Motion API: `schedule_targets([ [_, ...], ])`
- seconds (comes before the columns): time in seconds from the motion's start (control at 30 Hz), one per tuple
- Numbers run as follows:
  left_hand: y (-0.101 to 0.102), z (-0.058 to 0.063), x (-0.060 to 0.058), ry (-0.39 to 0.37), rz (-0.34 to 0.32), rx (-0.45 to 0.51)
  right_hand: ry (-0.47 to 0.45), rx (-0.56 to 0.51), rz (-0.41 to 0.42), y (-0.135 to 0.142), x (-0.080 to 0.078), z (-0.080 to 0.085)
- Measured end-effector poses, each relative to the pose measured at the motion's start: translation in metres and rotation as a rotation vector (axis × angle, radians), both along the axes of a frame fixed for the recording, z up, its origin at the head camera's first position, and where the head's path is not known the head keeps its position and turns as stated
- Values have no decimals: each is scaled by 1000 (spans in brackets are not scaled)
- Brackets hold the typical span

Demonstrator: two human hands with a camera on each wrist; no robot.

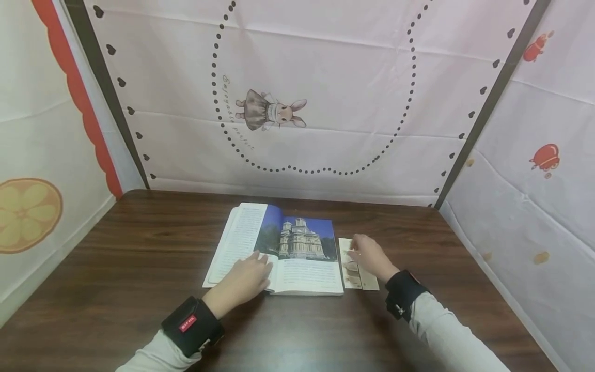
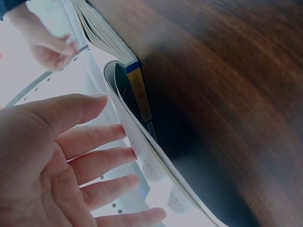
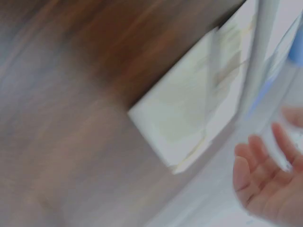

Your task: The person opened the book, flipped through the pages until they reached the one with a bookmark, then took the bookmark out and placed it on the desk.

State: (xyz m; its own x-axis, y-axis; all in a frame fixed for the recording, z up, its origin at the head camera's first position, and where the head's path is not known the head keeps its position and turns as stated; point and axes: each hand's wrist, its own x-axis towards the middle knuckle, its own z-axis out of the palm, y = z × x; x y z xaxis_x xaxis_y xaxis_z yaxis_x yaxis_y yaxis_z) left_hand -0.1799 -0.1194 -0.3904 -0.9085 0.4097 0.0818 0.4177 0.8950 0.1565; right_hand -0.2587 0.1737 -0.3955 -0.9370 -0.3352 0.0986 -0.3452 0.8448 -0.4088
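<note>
An open book [image 1: 309,279] lies on the table, its right page topped by a photo of a domed stone building under blue sky. My left hand [image 1: 246,281] rests on the lower part of the left page near the spine. In the left wrist view its fingers [image 2: 102,163] are spread and nearly straight against the curved page. Just right of the book lie pale printed cards [image 1: 350,279], side by side. Over them hovers my right hand [image 1: 372,256], fingers loosely curled. The right wrist view shows that hand [image 3: 270,182] holding nothing, apart from the cards [image 3: 168,113].
The dark wood-grain table [image 1: 116,268] extends around the book. Behind it hangs a white cloth [image 1: 325,103] printed with a rabbit and dotted lines. Patterned cloths also close off the left and right sides.
</note>
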Motion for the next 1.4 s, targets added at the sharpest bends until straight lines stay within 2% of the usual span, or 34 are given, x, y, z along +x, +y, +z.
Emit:
schedule_targets([
  [0.07, 1, -2, 0, 4, 3, -3, 19, 60, 168, -11, 10, 4],
  [0.13, 1, -4, 0, 8, 5, -8, 1, 144, 305, -22, 20, 5],
  [0.23, 1, -4, 0, 10, 3, -15, -6, 274, 419, -32, 29, 1],
  [0.33, 1, -4, -1, 5, 3, -14, -15, 338, 420, -36, 32, -3],
  [0.47, 1, -2, -1, 5, -3, -13, -9, 367, 398, -37, 31, -5],
  [0.9, 3, -1, -1, -12, 16, -12, -52, 340, 454, -33, 25, 3],
  [1.07, 4, 0, -1, 13, 17, -9, 100, 400, 509, -35, 25, 6],
  [1.17, 5, 0, -2, 39, 19, 0, 257, 449, 526, -38, 26, 7],
  [1.23, 7, -1, -3, 51, 28, 1, 375, 456, 503, -40, 26, 8],
  [1.3, 9, -2, -5, 60, 45, -1, 499, 421, 473, -43, 27, 10],
  [1.4, 13, -3, -6, 61, 76, -10, 668, 309, 440, -47, 28, 15],
])
